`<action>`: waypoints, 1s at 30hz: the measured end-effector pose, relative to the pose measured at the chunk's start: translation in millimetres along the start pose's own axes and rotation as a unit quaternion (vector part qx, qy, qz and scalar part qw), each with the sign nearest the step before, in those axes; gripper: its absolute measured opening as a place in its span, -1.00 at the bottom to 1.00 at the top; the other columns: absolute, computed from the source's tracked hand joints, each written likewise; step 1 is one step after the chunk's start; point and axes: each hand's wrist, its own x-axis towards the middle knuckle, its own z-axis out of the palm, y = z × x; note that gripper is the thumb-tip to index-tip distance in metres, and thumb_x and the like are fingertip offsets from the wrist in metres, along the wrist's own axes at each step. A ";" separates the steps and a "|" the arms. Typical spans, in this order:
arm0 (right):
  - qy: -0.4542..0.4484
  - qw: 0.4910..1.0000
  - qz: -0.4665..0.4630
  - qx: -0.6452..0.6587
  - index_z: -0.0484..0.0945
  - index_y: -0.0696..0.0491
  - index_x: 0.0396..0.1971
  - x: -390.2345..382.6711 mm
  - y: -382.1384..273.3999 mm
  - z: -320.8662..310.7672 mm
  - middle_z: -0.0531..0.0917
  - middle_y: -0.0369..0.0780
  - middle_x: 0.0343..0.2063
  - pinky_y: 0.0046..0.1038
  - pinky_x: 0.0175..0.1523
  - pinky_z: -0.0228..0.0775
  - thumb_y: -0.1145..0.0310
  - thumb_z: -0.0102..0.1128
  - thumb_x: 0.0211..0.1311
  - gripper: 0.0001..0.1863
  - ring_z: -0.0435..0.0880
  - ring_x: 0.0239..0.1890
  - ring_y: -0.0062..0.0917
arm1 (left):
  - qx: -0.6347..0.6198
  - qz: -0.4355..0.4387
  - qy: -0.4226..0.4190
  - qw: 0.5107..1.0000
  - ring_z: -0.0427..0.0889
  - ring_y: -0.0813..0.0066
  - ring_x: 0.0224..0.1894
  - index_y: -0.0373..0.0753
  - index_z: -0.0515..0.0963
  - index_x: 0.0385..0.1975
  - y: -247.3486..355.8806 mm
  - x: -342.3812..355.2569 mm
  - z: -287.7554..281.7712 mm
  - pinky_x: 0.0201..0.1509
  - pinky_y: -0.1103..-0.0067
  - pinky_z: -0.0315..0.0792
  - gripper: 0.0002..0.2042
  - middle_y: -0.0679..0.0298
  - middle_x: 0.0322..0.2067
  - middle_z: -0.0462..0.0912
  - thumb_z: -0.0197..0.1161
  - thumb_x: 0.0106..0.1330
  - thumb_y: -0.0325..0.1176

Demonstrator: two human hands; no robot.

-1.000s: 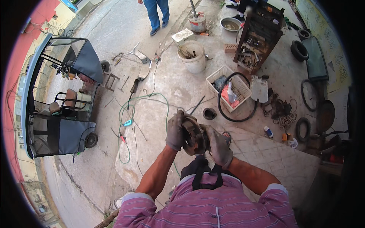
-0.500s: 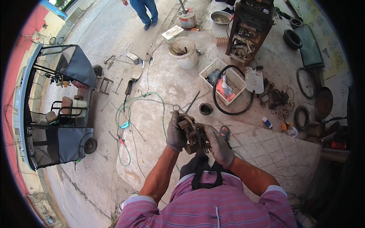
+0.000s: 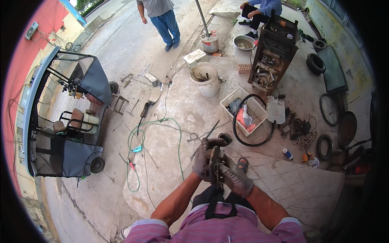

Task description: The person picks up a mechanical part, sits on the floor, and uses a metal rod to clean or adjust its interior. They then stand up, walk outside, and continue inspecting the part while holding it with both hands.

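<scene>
In front of my lap I hold a dark, greasy metal machine part [image 3: 216, 165] between both hands; its exact kind I cannot make out. It looks rounded with a thick rim and is turned nearly edge-on. My left hand [image 3: 199, 161], in a grey glove, is wrapped round its left side. Also gloved, my right hand [image 3: 239, 179] grips the right side, with the fingers over the upper part. Just beyond the hands a short black cylinder [image 3: 225, 139] stands on the concrete. The inner faces of both hands are hidden by the part.
A cream plastic crate [image 3: 259, 115] with rags stands ahead, a black tyre [image 3: 235, 128] leaning across it. Beyond are a white bucket [image 3: 205, 90] of tools and a rusty shelf [image 3: 265, 73]. A green hose [image 3: 180, 137] loops leftward, near a three-wheeler [image 3: 77, 154]. Two people are at the back.
The part has turned from showing its toothed, round face to nearly edge-on, with my hands shifting round it. The whole view has tilted, so more of the far background shows.
</scene>
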 end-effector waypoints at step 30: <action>0.216 0.853 -0.395 0.263 0.35 0.05 0.29 -221.2 15.7 -164.3 0.60 -0.22 0.10 -0.31 0.29 0.41 0.21 0.09 0.48 -0.53 0.57 0.16 -0.44 | 0.323 0.154 -0.426 0.831 0.36 -0.04 0.33 -0.38 0.09 0.42 -80.6 -48.9 247.5 0.35 0.25 0.35 -0.03 -0.15 0.23 0.32 0.55 0.01 -0.33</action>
